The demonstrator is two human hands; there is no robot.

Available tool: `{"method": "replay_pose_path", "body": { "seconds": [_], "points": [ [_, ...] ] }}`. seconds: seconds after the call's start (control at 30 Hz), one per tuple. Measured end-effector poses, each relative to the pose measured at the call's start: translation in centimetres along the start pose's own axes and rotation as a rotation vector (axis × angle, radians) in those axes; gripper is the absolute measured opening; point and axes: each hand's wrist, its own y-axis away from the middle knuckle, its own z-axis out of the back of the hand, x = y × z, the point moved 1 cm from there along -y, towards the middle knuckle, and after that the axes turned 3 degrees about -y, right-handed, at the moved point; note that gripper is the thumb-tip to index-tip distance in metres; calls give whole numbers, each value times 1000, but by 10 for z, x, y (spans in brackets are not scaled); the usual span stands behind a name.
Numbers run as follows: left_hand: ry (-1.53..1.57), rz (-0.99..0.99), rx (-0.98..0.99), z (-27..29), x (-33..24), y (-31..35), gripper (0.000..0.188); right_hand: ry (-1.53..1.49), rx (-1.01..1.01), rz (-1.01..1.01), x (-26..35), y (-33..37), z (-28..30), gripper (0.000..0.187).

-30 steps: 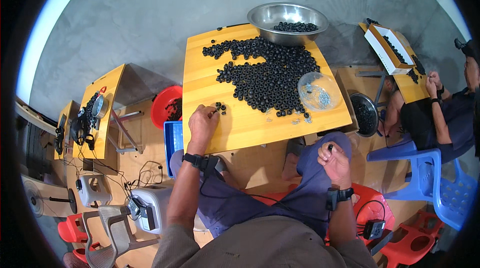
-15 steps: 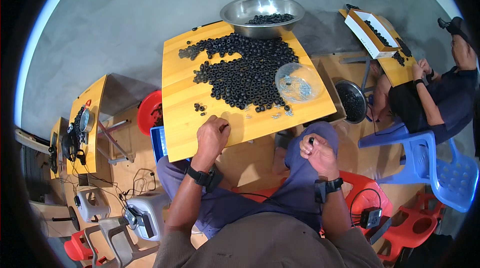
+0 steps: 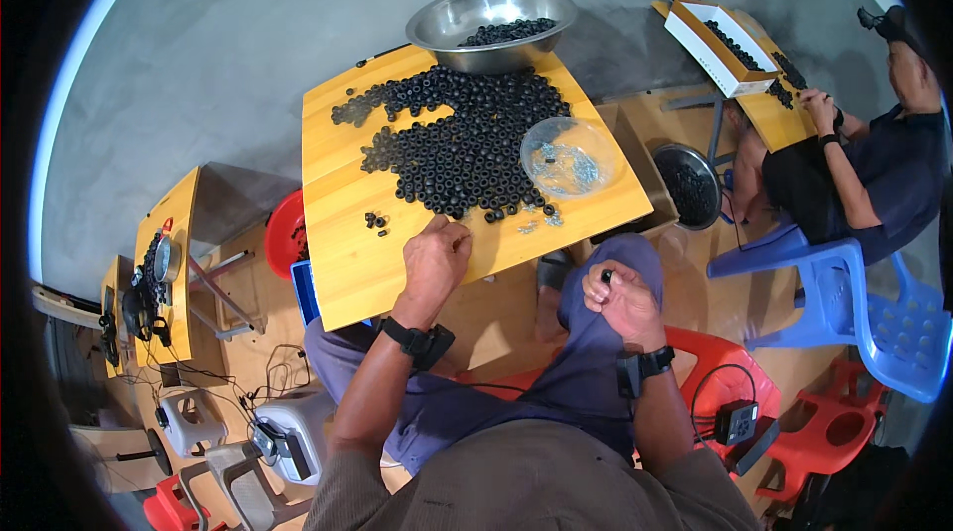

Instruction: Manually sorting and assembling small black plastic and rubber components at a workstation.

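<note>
The right hand point(image 3: 625, 305) is held palm up over the right thigh, with thumb and fingers clamped on a small black piece point(image 3: 607, 276) that stands up from the fingertips. The left hand point(image 3: 437, 258) is at the front edge of the table point(image 3: 362, 278), knuckles up, with the fingers bent and close together; whether they grip anything cannot be told. Directly beyond the left fingertips, the near edge of the pile of black rings point(image 3: 467, 159) begins, just beside them; the pile spreads away from the fingers across the table. A few loose black pieces point(image 3: 375, 221) lie to the left of the left fingers. To their right are scattered metal bits point(image 3: 531, 226), and farther right and beyond is a clear bowl point(image 3: 569, 121) containing more metal bits. Farthest from the left fingers, at the table's back edge, is a steel basin point(image 3: 491, 59) partly filled with black parts.
</note>
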Motion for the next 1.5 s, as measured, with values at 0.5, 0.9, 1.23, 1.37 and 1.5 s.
{"method": "replay_pose_path", "body": {
  "seconds": [0.5, 0.9, 1.23, 1.37, 1.5],
  "points": [
    [-30, -10, -16, 7, 0, -13, 5, -29, 12, -6, -2, 1, 7, 25],
    [-94, -1, 30, -8, -6, -17, 9, -53, 6, 11, -1, 1, 7, 26],
    [197, -105, 137, 30, -59, -10, 7, -4, -27, -9, -3, -1, -8, 24],
    [352, -268, 197, 45, -105, 11, 11, 63, -75, -58, -8, -2, -17, 21],
    [359, -325, 284, 43, -125, 23, 14, 139, -109, -71, -13, 1, -16, 22]
  ]
}}
